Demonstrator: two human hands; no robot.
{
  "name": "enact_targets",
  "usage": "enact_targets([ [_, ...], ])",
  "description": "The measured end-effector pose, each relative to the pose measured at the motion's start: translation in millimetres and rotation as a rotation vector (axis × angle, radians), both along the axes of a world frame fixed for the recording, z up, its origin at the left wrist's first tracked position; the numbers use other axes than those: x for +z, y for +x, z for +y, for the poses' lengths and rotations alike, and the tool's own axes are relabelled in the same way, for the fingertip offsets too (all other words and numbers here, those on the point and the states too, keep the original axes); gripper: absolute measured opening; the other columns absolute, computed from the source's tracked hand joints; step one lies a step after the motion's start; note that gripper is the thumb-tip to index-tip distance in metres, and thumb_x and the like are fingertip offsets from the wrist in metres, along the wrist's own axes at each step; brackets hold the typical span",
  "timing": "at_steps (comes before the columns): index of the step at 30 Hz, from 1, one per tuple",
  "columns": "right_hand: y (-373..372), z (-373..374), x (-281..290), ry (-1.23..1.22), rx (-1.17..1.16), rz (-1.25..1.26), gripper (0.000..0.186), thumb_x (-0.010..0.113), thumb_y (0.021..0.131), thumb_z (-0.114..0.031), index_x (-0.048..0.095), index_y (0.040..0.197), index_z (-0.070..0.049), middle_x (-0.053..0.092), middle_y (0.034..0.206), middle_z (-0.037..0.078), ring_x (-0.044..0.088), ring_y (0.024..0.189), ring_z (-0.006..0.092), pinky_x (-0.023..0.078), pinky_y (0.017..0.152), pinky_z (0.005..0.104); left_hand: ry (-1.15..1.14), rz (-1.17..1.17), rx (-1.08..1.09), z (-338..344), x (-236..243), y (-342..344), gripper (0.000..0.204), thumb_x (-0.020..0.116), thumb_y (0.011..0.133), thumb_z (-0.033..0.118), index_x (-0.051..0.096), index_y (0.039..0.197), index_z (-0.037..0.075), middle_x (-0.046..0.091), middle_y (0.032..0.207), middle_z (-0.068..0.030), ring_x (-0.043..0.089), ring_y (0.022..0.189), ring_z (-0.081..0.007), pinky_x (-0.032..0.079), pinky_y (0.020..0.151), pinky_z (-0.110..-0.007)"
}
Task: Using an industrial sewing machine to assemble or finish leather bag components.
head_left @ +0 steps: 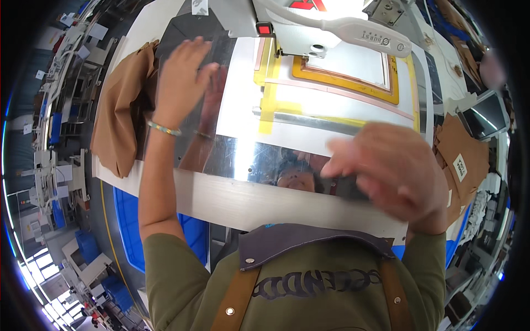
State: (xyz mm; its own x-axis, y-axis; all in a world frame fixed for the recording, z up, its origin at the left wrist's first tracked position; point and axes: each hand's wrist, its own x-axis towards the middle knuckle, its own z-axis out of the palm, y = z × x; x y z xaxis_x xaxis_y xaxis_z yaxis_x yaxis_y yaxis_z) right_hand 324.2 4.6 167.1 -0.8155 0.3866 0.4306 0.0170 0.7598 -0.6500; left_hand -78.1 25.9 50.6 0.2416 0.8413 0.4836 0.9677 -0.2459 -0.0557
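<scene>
My left hand (181,83) hovers above the left part of a shiny metal plate (248,163), fingers stretched out and nothing held. Right beside it, a crumpled brown cloth (121,107) lies at the left of the table. Motion smears my right hand (395,168), which is over the plate's right front; its fingers look partly bent, and I cannot make out anything in them. Beyond the hands, a yellow-edged frame (343,88) with a pale window rests on a white sheet (234,105) marked with yellow tape, beneath a white machine head (243,16).
A grey lamp (367,36) on a bent neck hangs off the machine. Brown cut pieces (472,179) are stacked at the right, near a small dark screen (484,117). Below the pale table edge (215,201) sits a blue bin (128,231).
</scene>
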Motion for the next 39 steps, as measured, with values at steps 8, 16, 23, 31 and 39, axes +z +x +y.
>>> enact_targets([
  [8,-14,-65,43,-0.115,0.186,0.199,0.029,0.062,0.106,-0.034,0.078,0.123,-0.017,0.078,0.101,0.005,0.066,0.075,0.0175,0.051,0.07,0.0311,-0.058,0.505,0.561,-40,-1,-137,0.067,0.078,0.09,0.014,0.053,0.153,0.01,0.063,0.147,-0.0148,0.063,0.13,-0.0363,0.054,0.104,-0.045],
  [16,-4,-44,0,0.234,0.15,0.173,0.033,0.071,0.091,-0.008,0.078,0.123,-0.012,0.078,0.116,0.008,0.066,0.071,0.0116,0.049,0.058,0.026,0.242,-0.095,0.758,-50,4,-189,0.03,0.068,0.102,0.027,0.08,0.118,0.005,0.08,0.1,-0.0113,0.075,0.097,-0.0331,0.057,0.088,-0.04],
  [23,-14,-2,-42,0.239,-0.037,-0.156,0.032,0.072,0.087,-0.005,0.074,0.119,-0.004,0.074,0.12,0.012,0.073,0.097,0.0284,0.058,0.078,0.0399,0.186,-0.303,0.528,-63,58,-80,0.024,0.068,0.106,0.026,0.08,0.115,0.008,0.081,0.11,-0.014,0.077,0.101,-0.0325,0.057,0.091,-0.036],
  [31,-90,16,-96,0.511,-0.104,-0.177,0.037,0.076,0.085,-0.007,0.07,0.121,-0.003,0.07,0.118,0.011,0.071,0.099,0.0241,0.056,0.074,0.0364,-0.268,-0.437,-0.08,-87,14,19,0.026,0.069,0.102,0.014,0.077,0.125,0.006,0.074,0.132,-0.0153,0.07,0.12,-0.0354,0.055,0.101,-0.042],
  [39,-156,30,-154,0.902,-0.166,-0.217,0.01,0.075,0.075,-0.01,0.07,0.084,-0.008,0.064,0.085,0.004,0.066,0.087,0.0205,0.054,0.07,0.0336,-0.216,-0.379,0.243,-59,2,-68,0.037,0.057,0.11,0.023,0.069,0.139,0.004,0.07,0.14,-0.0182,0.066,0.13,-0.0366,0.05,0.111,-0.042],
])
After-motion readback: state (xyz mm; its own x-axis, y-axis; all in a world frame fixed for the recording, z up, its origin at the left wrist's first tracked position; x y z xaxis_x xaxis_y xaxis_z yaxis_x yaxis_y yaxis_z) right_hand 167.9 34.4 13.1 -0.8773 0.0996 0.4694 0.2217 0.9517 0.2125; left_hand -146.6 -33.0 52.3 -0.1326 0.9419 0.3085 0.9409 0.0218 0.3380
